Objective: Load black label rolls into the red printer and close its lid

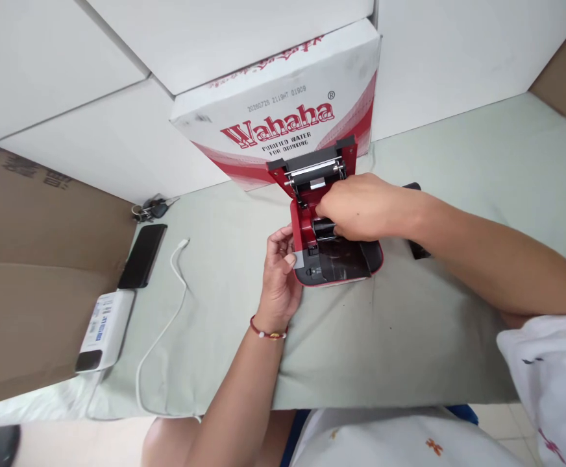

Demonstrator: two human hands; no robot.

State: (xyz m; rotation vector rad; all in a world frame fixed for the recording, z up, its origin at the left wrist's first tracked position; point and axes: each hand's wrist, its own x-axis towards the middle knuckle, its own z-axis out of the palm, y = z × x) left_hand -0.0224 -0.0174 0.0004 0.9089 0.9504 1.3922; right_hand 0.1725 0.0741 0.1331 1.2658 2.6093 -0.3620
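A small red and black label printer [307, 275] sits on the cloth with its lid [318, 168] raised, showing a metal-ended roller. My left hand [282, 269] grips its left side, fingers wrapped behind the edge. Under the left thumb is a small translucent grey piece [299, 259] at the printer's front left corner. From the right, my right hand [361, 206] reaches into the open compartment, beside a black cylinder [323, 228]. Its fingers are curled downward, and the fingertips and anything in them are hidden. A dark glossy cover [344, 261] forms the printer's front top.
Behind the printer stands a white and red water carton [283, 117] against white panels. To the left lie keys [158, 207], a black phone [143, 256], a white power bank [108, 331] and a white cable [185, 288]. A dark object [418, 249] is partly behind my right forearm.
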